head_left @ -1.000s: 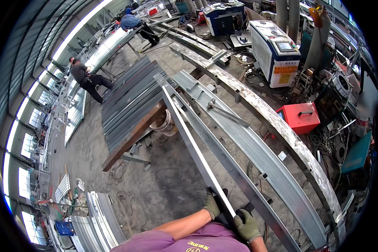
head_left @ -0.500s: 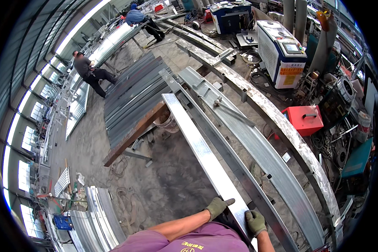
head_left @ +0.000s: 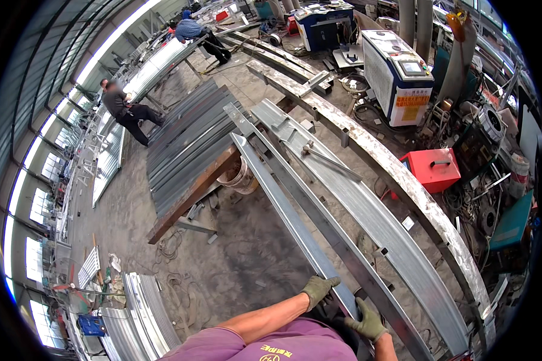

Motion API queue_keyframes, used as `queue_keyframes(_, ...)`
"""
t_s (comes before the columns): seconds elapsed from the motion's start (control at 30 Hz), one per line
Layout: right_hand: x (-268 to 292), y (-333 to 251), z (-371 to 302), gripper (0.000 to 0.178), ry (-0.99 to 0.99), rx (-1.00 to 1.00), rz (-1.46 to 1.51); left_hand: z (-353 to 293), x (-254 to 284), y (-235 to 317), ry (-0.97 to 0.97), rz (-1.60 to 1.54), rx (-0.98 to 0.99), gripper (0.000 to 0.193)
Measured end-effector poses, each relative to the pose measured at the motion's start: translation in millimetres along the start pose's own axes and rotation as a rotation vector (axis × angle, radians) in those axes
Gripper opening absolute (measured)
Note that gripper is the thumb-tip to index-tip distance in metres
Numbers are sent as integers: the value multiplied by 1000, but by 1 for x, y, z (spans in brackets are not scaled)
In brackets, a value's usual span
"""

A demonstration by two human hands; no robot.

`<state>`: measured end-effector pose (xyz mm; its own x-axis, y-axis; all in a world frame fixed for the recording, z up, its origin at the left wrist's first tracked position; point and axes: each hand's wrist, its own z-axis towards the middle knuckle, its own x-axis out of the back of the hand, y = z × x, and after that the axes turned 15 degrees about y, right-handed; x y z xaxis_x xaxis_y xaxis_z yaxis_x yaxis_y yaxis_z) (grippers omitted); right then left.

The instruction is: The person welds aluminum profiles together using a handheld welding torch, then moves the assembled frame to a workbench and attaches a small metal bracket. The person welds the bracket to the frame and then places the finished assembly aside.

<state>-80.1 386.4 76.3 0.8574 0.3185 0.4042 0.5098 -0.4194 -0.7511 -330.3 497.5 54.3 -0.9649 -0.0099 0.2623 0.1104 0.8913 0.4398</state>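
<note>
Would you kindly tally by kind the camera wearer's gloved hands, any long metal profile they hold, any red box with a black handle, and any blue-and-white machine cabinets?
Gloved hands: 2 (left hand, right hand)
Held long metal profile: 1
Red box with black handle: 1
Blue-and-white machine cabinets: 2 (nearer cabinet, farther cabinet)
Total: 6

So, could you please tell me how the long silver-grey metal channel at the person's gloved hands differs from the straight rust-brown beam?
The silver-grey metal channel is pale; the rust-brown beam is darker. The gloved left hand and right hand are on the channel; neither touches the beam. The channel runs forward from them, while the beam slants off to its left. Both are long and narrow.
</note>
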Motion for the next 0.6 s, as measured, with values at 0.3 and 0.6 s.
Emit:
queue_keyframes(0.3,8,18,0,108,-4,83,-285,-14,-14,16,-59,163,6,57)
queue_keyframes(0.6,6,26,28,102,-46,67,-75,28,-18,25,-60,190,64,60)
